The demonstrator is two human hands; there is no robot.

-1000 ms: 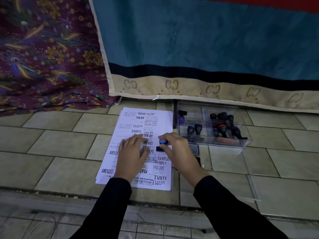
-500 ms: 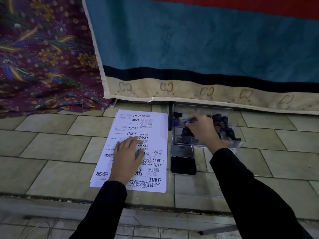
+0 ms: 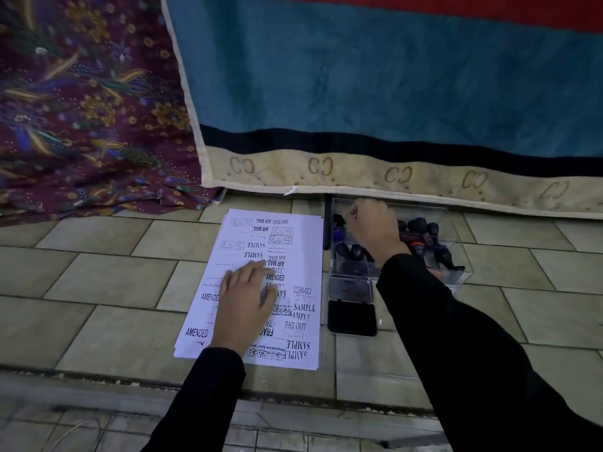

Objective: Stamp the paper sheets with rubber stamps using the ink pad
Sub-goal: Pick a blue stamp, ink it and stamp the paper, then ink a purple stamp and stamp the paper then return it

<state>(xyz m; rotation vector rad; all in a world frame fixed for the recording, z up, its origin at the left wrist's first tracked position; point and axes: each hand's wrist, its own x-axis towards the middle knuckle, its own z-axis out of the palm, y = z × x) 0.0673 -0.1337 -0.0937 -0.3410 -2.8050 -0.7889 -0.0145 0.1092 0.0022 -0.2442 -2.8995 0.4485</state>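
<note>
Our left hand (image 3: 244, 301) lies flat, fingers straight, on the white stamped paper sheets (image 3: 308, 272). Our right hand (image 3: 372, 228) reaches into the clear plastic box (image 3: 458, 278) of black-handled rubber stamps (image 3: 421, 225), fingers curled, and we cannot tell whether they hold anything. The open black ink pad (image 3: 351, 318) sits just beside the sheets' right edge, beige floor tiles (image 3: 98, 288) stretch left, and the blue stamp top seen earlier no longer shows.

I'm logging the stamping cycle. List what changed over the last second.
The right hand lifted the blue-topped stamp off the paper sheets and carried it to the clear box; whether it holds it now is hidden. The left hand stayed flat on the sheets; the ink pad stayed open.
</note>
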